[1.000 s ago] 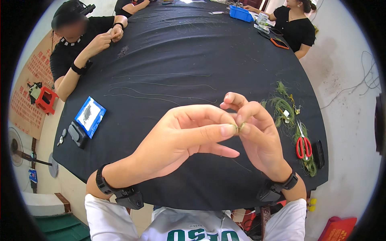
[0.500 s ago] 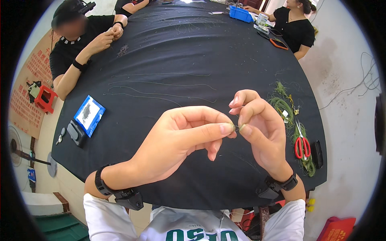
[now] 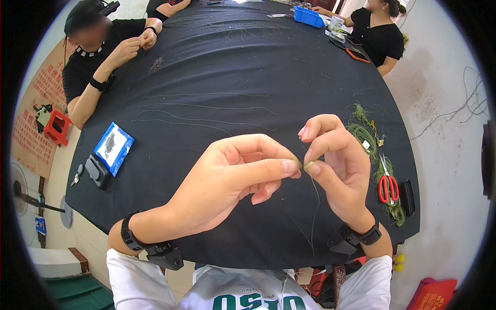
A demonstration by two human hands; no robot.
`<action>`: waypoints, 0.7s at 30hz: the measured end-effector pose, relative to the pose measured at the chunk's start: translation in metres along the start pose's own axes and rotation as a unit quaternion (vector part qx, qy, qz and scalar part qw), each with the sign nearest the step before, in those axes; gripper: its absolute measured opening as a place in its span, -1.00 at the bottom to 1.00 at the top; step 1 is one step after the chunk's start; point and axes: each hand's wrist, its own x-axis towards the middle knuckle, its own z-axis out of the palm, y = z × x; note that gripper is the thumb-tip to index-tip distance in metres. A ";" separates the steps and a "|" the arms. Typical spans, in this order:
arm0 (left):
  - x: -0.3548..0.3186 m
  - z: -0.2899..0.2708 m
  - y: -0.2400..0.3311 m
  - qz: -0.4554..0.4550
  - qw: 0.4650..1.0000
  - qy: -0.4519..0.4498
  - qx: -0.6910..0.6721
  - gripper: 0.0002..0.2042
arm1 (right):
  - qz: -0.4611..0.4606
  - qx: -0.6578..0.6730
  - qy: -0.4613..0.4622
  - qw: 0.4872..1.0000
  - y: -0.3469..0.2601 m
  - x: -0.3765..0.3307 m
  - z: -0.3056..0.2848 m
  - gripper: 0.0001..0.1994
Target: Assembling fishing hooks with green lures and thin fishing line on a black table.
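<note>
My left hand [image 3: 235,173] is closed in a pinch of thumb and index finger; what sits at its fingertips is too small to make out. Almost touching it, my right hand [image 3: 341,163] pinches a thin green thread [image 3: 317,206] between thumb and index finger, its other fingers loosely curled. That thread hangs down in front of the black cloth toward the table's near edge. Beyond my hands several thin threads [image 3: 206,106] lie stretched side by side across the cloth.
On the right lie green thread bundles [image 3: 368,135], red-handled scissors [image 3: 388,188] and a black case [image 3: 408,198]. A blue-edged packet [image 3: 114,149] and dark grey case [image 3: 96,171] lie left. People [image 3: 111,51] sit around the table [image 3: 227,67]; a blue basket [image 3: 309,17] stands far off.
My two pinches have come closer together, the right hand shifting slightly. A length of thread now shows hanging below my right fingertips.
</note>
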 end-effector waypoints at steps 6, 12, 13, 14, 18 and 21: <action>0.000 -0.002 0.001 0.003 1.000 -0.008 0.003 -0.89 | -0.042 0.009 0.012 0.999 0.006 0.002 -0.001 -0.85; -0.002 0.003 0.004 0.085 0.986 0.044 0.137 -0.88 | 0.116 0.125 0.053 0.984 -0.008 0.002 -0.003 -0.83; -0.002 0.004 0.003 0.116 0.978 0.063 0.163 -0.89 | 0.116 0.126 0.051 0.984 -0.015 0.003 -0.004 -0.83; -0.002 0.004 0.002 0.144 0.968 0.080 0.188 -0.89 | 0.159 0.113 0.021 0.981 -0.020 0.003 -0.008 -0.81; -0.003 0.002 0.005 0.149 0.941 0.104 0.285 -0.89 | 0.196 0.002 -0.009 0.981 -0.033 0.004 -0.006 -0.86; -0.004 0.003 0.003 0.185 0.917 0.099 0.339 -0.90 | 0.196 -0.041 0.029 0.979 -0.035 0.002 -0.006 -0.96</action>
